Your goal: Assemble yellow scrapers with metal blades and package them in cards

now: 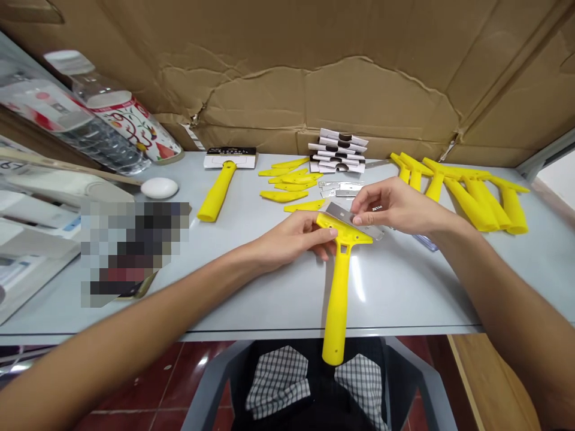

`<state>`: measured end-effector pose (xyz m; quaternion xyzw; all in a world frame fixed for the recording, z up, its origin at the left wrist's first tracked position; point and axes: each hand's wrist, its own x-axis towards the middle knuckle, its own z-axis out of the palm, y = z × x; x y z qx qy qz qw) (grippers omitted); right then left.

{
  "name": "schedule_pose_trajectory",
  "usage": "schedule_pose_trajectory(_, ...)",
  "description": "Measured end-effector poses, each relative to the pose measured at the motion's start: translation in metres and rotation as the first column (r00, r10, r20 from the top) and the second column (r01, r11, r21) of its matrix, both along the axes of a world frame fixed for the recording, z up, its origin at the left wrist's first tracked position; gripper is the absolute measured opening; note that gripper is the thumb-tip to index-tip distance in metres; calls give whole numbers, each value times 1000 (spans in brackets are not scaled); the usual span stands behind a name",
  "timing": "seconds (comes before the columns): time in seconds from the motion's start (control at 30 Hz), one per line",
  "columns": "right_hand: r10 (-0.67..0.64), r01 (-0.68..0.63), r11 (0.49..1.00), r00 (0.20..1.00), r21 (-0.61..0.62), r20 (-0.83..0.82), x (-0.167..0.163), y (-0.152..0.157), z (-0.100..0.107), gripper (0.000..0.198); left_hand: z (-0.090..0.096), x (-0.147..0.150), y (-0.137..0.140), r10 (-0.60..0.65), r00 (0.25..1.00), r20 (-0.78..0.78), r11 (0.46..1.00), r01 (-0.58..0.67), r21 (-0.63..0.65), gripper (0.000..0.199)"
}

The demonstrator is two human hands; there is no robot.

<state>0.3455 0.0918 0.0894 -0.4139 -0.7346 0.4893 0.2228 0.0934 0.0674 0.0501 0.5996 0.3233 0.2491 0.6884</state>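
Note:
My left hand [294, 239] grips the head of a yellow scraper handle [338, 299], thumb on top, its shaft pointing down past the table edge. A flat metal blade [340, 212] lies along the scraper's head. My right hand [395, 206] pinches this blade between thumb and fingers; I cannot tell whether it is seated. Behind my hands lie several thin yellow plates [284, 196] and a few loose metal blades [348, 187]. Several folded white-and-black card sleeves [339, 157] are stacked farther back.
Several yellow scraper handles [476, 203] lie at right. One scraper with a card sleeve [220, 188] rests at left. Plastic bottles [130, 120], a white oval object [159, 188] and a pixelated item [135, 257] are farther left. Cardboard [269, 78] walls the table's back.

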Motion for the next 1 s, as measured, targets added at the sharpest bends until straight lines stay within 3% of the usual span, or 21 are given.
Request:
schedule_pose_trajectory(0.53,-3,-5,995,997,100,72,-4,-5,0,29,3,0,-1,7,1000,2,1000,-7,0,30)
schedule_pose_trajectory(1.0,-17,9,996,996,83,91,-3,-5,1,33,2,0,-1,6,1000,8,1000,-6,-1,33)
